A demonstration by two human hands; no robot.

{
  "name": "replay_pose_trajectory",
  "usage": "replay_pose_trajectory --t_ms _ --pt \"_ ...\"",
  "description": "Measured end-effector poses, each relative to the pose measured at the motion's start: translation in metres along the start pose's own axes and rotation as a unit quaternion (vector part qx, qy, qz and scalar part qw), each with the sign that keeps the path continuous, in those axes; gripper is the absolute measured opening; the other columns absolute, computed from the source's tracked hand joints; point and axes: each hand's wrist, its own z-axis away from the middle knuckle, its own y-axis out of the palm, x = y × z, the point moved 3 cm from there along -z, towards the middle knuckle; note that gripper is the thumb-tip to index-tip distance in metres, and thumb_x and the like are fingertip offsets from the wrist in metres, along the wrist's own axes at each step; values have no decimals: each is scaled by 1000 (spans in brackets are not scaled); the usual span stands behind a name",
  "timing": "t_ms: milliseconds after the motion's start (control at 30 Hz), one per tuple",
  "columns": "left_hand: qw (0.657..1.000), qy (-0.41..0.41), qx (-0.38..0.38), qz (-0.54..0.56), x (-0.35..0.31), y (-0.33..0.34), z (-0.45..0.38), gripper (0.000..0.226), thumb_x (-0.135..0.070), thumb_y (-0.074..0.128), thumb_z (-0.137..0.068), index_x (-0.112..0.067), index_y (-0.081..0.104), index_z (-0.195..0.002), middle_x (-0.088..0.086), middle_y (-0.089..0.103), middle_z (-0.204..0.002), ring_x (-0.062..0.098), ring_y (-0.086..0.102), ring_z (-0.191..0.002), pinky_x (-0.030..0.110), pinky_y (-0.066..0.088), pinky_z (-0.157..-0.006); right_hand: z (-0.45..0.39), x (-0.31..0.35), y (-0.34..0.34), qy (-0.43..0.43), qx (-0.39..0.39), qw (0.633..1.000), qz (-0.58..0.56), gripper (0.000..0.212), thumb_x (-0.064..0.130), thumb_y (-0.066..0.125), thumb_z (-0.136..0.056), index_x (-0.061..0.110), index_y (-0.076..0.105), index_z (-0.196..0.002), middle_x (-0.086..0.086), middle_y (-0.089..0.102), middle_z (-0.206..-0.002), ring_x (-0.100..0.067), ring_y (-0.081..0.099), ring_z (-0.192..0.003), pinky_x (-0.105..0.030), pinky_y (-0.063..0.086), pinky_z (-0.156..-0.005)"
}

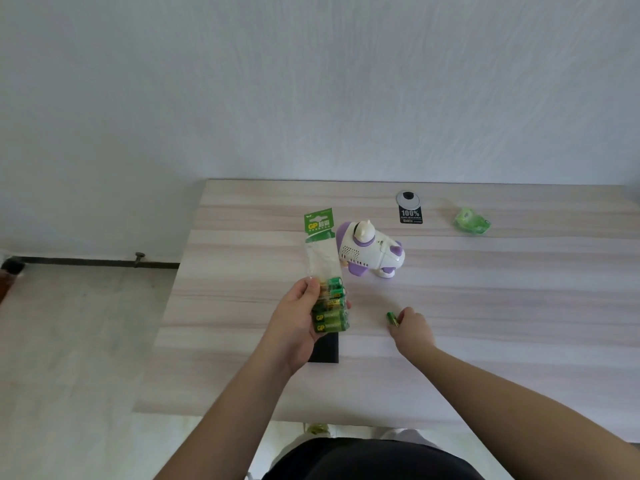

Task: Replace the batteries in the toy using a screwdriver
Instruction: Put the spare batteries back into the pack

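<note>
At frame centre, the left hand (300, 318) grips a clear plastic pack of green batteries (328, 299); the right hand (410, 325) pinches one loose green battery (392, 319) on the pale wood-grain bench (519, 306). White-and-purple plastic toy (370, 252) stands just above. Risk: the battery rolling away; no screwdriver visible.

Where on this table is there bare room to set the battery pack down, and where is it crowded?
Free: the right side of the table, right of the right hand and below the green wrapper; also the left strip, left of the battery pack. Crowded: the middle, where the toy, the pack, the left hand, the black object and the loose battery cluster.
</note>
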Motion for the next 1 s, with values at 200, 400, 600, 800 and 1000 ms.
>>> replay_pose_trajectory --t_ms 200,400,600,800,1000 --pt "1000 -18 19 -9 2 -8 3 29 -25 38 -104 -7 57 -116 16 72 -101 27 72 -87 44 56 -81 30 7 -29 -47 -3 993 -112 19 32 59 -92 16 58 -102 -2 67 -90 -20 63 -78 -34 51 -68" --pt "999 -24 41 -19 4 -3 9 30 -27 37 -104 -8 56 -119 15 73 -101 29 72 -91 40 55 -73 118 49 -103 -217 -29 939 -264 7 24 70 -87 25 69 -94 5 73 -79 -7 69 -75 -23 54 -75" --pt "997 -13 75 -18 3 9 16 36 -28 34 -105 -6 57 -121 18 71 -100 29 70 -87 40 57 -73 162 73 -137 -382 -193 881 -203 17 15 71 -85 20 74 -101 10 67 -93 -3 65 -81 -12 49 -75" --pt "993 -31 111 5 2 13 20 44 -34 30 -105 -4 57 -124 20 68 -100 31 68 -87 40 54 -75 173 80 -134 -390 -248 870 -171 24 11 67 -88 18 71 -111 10 66 -97 6 61 -87 -12 50 -80" --pt "990 -10 139 -17 0 13 24 44 -33 26 -106 -8 57 -124 18 70 -102 30 69 -89 40 56 -77 180 86 -130 -344 -220 889 -208 17 18 72 -85 20 63 -100 15 70 -91 8 64 -88 -3 46 -76"
